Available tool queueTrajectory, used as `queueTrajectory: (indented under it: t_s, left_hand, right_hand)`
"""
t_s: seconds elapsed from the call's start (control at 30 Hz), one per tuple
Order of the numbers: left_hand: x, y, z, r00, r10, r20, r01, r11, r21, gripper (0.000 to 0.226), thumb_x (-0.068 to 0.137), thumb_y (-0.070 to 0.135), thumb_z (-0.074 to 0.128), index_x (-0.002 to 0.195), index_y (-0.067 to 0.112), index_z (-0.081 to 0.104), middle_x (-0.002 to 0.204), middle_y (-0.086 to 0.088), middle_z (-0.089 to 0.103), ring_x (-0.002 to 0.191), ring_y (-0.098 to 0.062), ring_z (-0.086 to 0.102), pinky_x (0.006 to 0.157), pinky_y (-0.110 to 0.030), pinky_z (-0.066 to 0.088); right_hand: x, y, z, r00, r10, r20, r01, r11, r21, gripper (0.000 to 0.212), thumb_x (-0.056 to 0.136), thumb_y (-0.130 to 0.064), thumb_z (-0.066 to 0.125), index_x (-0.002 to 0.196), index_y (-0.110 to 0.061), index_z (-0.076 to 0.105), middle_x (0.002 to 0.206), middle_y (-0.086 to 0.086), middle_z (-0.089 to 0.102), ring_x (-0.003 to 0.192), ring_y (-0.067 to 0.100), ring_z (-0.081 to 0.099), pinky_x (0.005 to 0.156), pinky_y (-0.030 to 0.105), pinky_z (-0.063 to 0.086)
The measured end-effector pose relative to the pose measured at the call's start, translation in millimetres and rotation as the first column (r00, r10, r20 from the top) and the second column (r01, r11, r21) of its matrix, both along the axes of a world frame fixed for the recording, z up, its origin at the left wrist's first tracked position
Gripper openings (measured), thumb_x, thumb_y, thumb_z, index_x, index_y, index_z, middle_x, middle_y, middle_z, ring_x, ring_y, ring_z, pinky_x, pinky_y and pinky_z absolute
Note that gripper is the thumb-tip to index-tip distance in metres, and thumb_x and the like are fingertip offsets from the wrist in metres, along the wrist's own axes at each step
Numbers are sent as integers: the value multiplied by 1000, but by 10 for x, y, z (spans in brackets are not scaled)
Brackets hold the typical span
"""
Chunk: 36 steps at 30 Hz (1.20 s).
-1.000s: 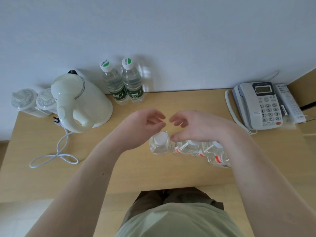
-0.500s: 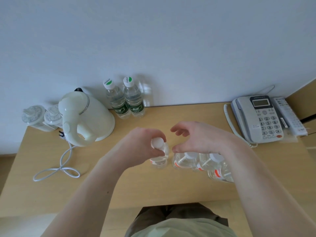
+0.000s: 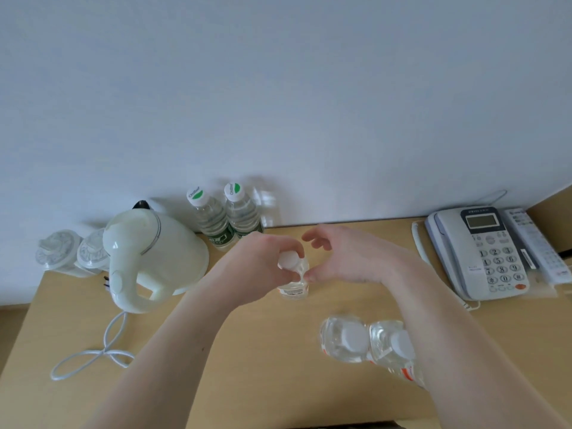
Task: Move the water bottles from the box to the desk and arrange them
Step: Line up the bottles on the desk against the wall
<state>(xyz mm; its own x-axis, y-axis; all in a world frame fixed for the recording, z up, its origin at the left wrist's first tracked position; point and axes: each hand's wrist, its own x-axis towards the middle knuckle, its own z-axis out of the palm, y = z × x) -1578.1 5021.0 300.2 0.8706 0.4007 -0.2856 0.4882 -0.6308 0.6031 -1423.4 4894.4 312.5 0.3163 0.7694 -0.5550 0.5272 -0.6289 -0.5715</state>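
My left hand (image 3: pixel 263 267) grips a clear water bottle with a white cap (image 3: pixel 292 278) by its neck, and the bottle stands on the wooden desk (image 3: pixel 247 366) near the middle. My right hand (image 3: pixel 343 258) hovers just right of it with loosely arched fingers, its thumb tip touching the bottle's shoulder. Two more clear bottles with white caps (image 3: pixel 346 339) (image 3: pixel 393 345) stand side by side nearer the front edge, and my right forearm partly covers the right one. Against the wall stand two green-label bottles (image 3: pixel 213 218) (image 3: pixel 243 212). The box is out of view.
A white kettle (image 3: pixel 154 258) with a looped cord (image 3: pixel 93 357) stands at the left, with two lidded cups (image 3: pixel 58 252) behind it. A desk phone (image 3: pixel 483 252) and a remote (image 3: pixel 538 243) lie at the right.
My left hand closed on the leftmost bottle of the front group and carried it toward the back of the desk. My right hand moved along beside it. The view tilted upward.
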Motion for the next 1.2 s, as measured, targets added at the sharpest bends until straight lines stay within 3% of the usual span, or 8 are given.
queueTrajectory:
  t_s: [0.13, 0.3, 0.4, 0.57, 0.8, 0.93, 1.03, 1.2]
  left_hand:
    - [161, 190, 9, 1000, 15, 7, -15, 1000, 19, 27, 79, 30, 83, 103, 36, 71, 76, 14, 59, 59, -2, 52, 56, -20, 38]
    - [320, 435, -12, 1000, 15, 21, -15, 1000, 27, 29, 79, 29, 83, 105, 36, 71, 71, 19, 55, 66, 13, 53, 54, -13, 35]
    - [417, 566, -9, 1000, 18, 5, -18, 999, 31, 29, 79, 30, 83, 105, 35, 71, 69, 17, 54, 60, 3, 53, 53, -14, 35]
    - [568, 764, 24, 999, -8, -43, 11, 998, 62, 29, 82, 31, 80, 108, 37, 69, 79, 15, 57, 66, 1, 53, 66, -29, 50]
    - [644, 836, 8, 1000, -9, -28, 12, 995, 103, 27, 84, 26, 77, 108, 33, 69, 94, 6, 64, 67, -3, 51, 59, -26, 39]
    - [667, 825, -11, 1000, -5, -11, 6, 991, 131, 28, 85, 20, 74, 110, 30, 69, 94, 9, 63, 77, -14, 55, 66, -29, 42]
    - [677, 803, -42, 1000, 1, 1, -1, 984, 178, 28, 87, 15, 69, 113, 26, 68, 106, 8, 67, 90, -17, 60, 74, -32, 47]
    - [674, 787, -81, 999, 45, 24, -49, 979, 199, 31, 89, 19, 69, 119, 26, 66, 111, 8, 65, 89, -13, 55, 70, -27, 37]
  right_hand:
    - [117, 191, -37, 999, -32, 9, 31, 999, 35, 76, 75, -44, 82, 142, -41, 46, 137, -17, 53, 123, 7, 54, 90, 27, 47]
    - [231, 387, -151, 996, -89, 2, 88, 994, 71, 78, 74, -43, 84, 142, -41, 46, 141, -15, 53, 127, 7, 52, 89, 26, 43]
    - [287, 463, -181, 992, -127, 2, 126, 988, 83, 80, 74, -45, 83, 143, -42, 43, 143, -16, 50, 126, 6, 51, 88, 27, 44]
    - [347, 551, -223, 991, -134, -7, 134, 988, 76, 80, 77, -43, 82, 146, -39, 41, 144, -13, 46, 129, 7, 48, 88, 26, 40]
    - [353, 672, -254, 991, -134, -29, 136, 990, 50, 81, 79, -42, 80, 148, -39, 38, 146, -13, 44, 127, 7, 49, 88, 26, 45]
    - [343, 696, -265, 991, -132, -36, 133, 990, 40, 81, 78, -42, 80, 148, -39, 38, 147, -12, 44, 129, 8, 49, 89, 28, 47]
    - [330, 690, -244, 992, -124, -28, 125, 991, 42, 80, 78, -42, 80, 147, -39, 39, 147, -11, 45, 130, 7, 48, 91, 27, 46]
    - [310, 597, -156, 994, -106, -14, 107, 994, 26, 79, 79, -43, 80, 147, -38, 40, 148, -13, 44, 130, 8, 48, 90, 27, 43]
